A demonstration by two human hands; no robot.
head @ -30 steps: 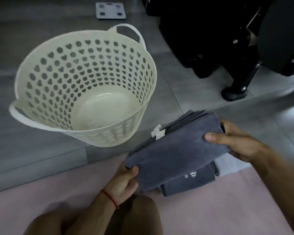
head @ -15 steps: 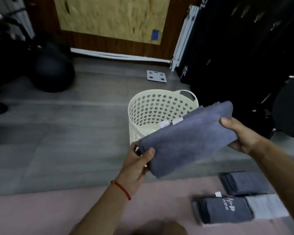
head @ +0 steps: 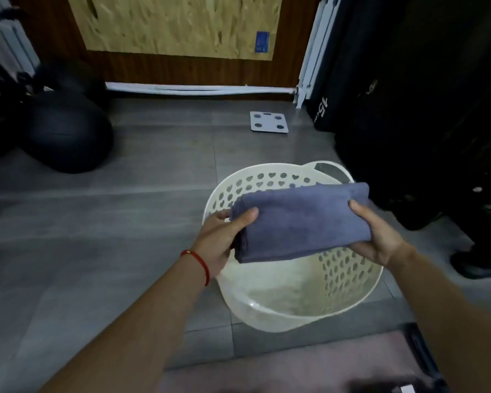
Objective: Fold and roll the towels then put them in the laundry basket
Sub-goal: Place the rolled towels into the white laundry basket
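Observation:
A folded grey-blue towel [head: 301,222] hangs in the air right over the mouth of the cream laundry basket [head: 349,268], which has heart-shaped holes in its wall. My left hand [head: 220,242] grips the towel's left end, thumb on top. My right hand [head: 376,236] grips its right end, thumb on top and fingers underneath. The part of the basket's inside that shows holds nothing. The stack of other towels is almost wholly out of frame at the bottom right.
The basket stands on a grey tiled floor. A pink mat [head: 281,367] lies at the bottom. A white bathroom scale [head: 269,122] sits further back. A black exercise ball [head: 65,131] is at the left. Dark equipment [head: 425,109] crowds the right side.
Both hands lifted the towel off the stack on the mat and carried it forward until it came over the basket. The towel turned level, and the camera tilted up then closed in on the basket.

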